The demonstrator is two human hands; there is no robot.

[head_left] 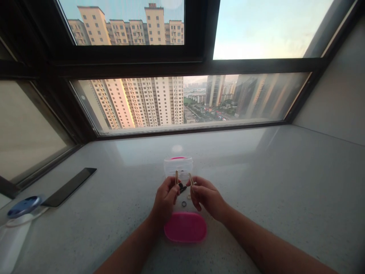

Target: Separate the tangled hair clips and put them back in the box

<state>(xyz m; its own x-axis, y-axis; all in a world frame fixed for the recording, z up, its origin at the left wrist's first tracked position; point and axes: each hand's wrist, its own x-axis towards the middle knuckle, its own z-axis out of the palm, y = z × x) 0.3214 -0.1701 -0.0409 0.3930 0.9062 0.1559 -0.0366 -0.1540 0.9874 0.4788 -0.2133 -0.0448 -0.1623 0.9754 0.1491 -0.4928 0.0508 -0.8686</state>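
My left hand (167, 196) pinches a thin tan stick-like piece (176, 177) between thumb and fingers, holding it upright. Facing it, my right hand (207, 193) is closed on a similar tan piece (191, 179), which leans and seems to have two prongs. Between the hands shows a small black object (183, 188); whether a finger touches it I cannot tell. Below them a small dark ring (184, 204) lies on the surface, with a tiny pale piece (188, 197) by my right fingers. Just beyond the hands stands a clear plastic box (178, 164), partly hidden by them.
Between my forearms lies a pink oval lid (185, 228) on the pale speckled counter (273, 190). To the left are a dark flat slab (71, 187), a blue round object (24, 206) and a white object (15, 239). Dark-framed windows (199, 68) bound the far side.
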